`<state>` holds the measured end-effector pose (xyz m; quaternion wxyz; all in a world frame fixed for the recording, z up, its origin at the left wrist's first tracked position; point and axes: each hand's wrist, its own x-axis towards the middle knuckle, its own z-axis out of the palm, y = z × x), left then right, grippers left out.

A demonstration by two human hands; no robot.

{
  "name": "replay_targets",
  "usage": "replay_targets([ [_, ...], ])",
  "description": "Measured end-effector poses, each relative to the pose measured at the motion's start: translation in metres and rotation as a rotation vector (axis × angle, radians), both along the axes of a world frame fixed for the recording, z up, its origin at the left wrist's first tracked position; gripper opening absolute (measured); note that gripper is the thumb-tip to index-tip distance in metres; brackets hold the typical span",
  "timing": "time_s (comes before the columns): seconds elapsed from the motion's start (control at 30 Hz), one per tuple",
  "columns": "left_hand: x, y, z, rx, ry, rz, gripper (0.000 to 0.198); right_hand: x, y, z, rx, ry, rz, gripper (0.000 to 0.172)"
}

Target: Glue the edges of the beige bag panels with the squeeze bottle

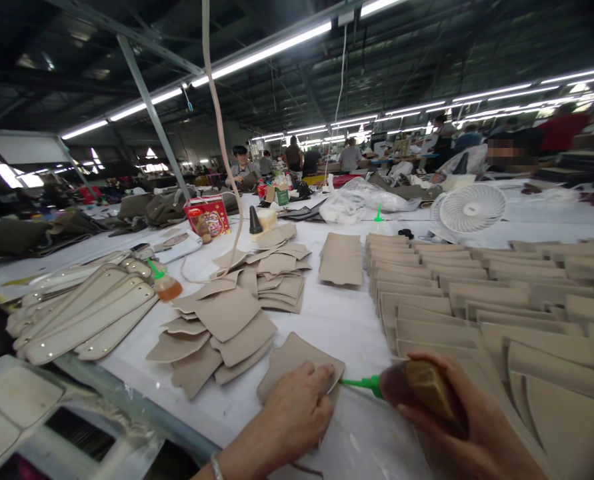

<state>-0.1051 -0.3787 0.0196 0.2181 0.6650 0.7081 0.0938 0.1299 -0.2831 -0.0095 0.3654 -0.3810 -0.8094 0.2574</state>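
A beige leather-like piece [297,357] lies flat on the white table in front of me. My left hand [297,407] presses down on it with bent fingers, close to its right edge. In my right hand [469,407] is a brown glue bottle [421,393], tipped sideways, its green nozzle pointing left. The nozzle tip meets the piece's right edge, just beside my left fingertips. Loose beige pieces [227,313] are heaped behind and left of my left hand. Overlapping rows of similar pieces [477,293] stretch away behind my right hand.
A second glue bottle [167,287] with orange liquid stands by stacked long pale strips [97,307] at left. A neat stack [341,259] sits mid-table. Farther back are a white fan [471,208], a red box [207,217], a black cone [255,220] and a hanging cable [219,113]. People work beyond.
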Motion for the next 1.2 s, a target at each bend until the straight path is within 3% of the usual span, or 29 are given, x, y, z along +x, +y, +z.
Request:
replay_targets([
  [0.1, -0.001, -0.001, -0.001, 0.007, -0.018, 0.007, 0.048, 0.002, 0.002, 0.001, 0.044, -0.038, 0.017, 0.049],
  [0.27, -0.001, -0.003, -0.001, 0.009, -0.012, 0.010, 0.048, 0.000, -0.008, 0.004, -0.137, 0.007, 0.073, 0.047],
  [0.43, -0.002, -0.004, -0.001, -0.007, -0.014, 0.017, 0.047, 0.002, -0.009, 0.000, -0.075, -0.002, 0.039, 0.048],
  [0.57, -0.003, -0.004, -0.002, -0.009, -0.035, 0.014, 0.049, 0.002, -0.015, -0.005, -0.119, 0.028, 0.111, 0.051],
  [0.7, -0.003, -0.006, -0.004, 0.016, -0.063, 0.023, 0.049, 0.003, -0.020, -0.009, -0.108, 0.032, 0.051, 0.050],
  [0.87, -0.002, -0.007, -0.006, 0.026, -0.067, 0.024, 0.051, 0.006, -0.021, -0.011, -0.148, -0.011, 0.159, 0.052],
  [1.03, 0.000, -0.007, -0.003, 0.001, -0.049, 0.033, 0.051, 0.003, -0.023, -0.009, -0.056, 0.012, 0.078, 0.049],
  [1.2, 0.001, -0.007, -0.003, -0.007, -0.042, 0.029, 0.051, 0.008, -0.024, -0.012, -0.116, -0.019, 0.169, 0.053],
])
